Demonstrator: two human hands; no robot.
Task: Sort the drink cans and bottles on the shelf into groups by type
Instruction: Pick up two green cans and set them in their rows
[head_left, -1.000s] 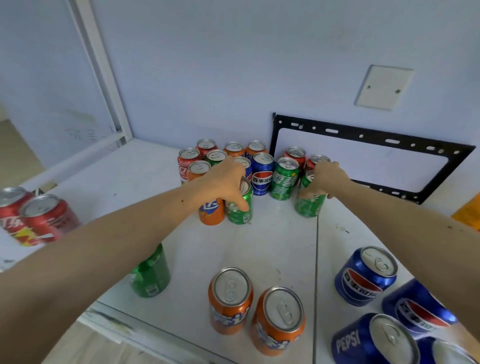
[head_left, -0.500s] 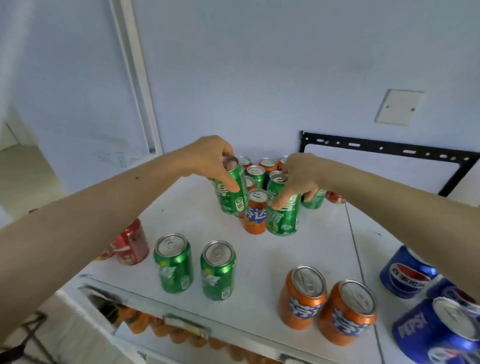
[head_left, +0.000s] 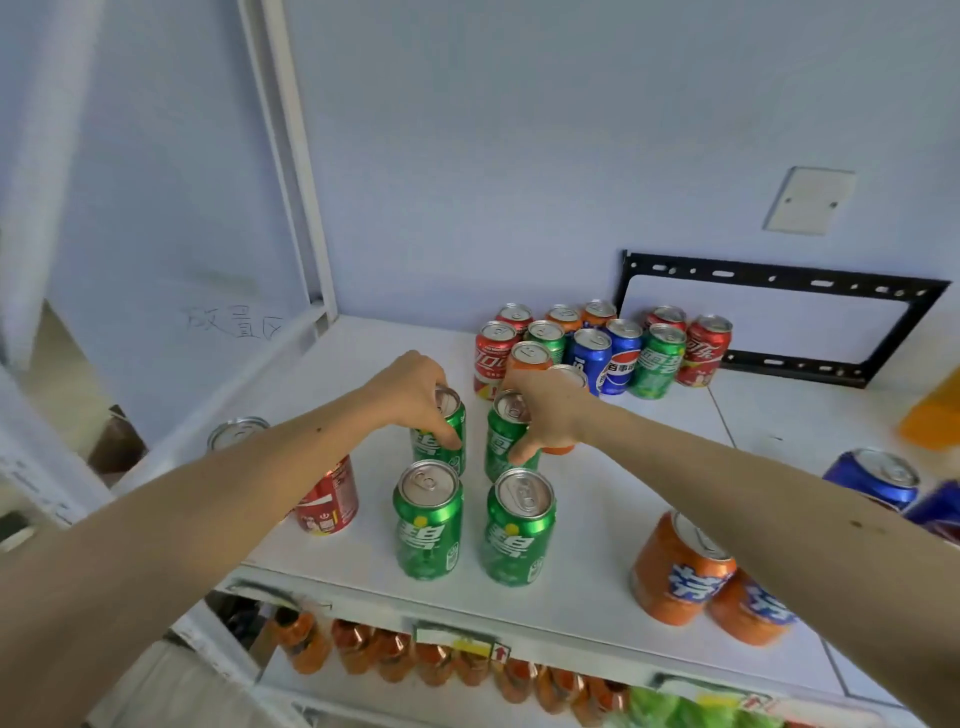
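There is one view only, from the camera on my head, so nothing is shared with another. It looks forward and down, close over the white shelf (head_left: 597, 525), wide-angled so straight edges bow. My forearms enter from the lower left and lower right of the frame. The wall (head_left: 519, 156) fills the upper half; a lower shelf's bottles (head_left: 395, 649) show along the bottom edge.
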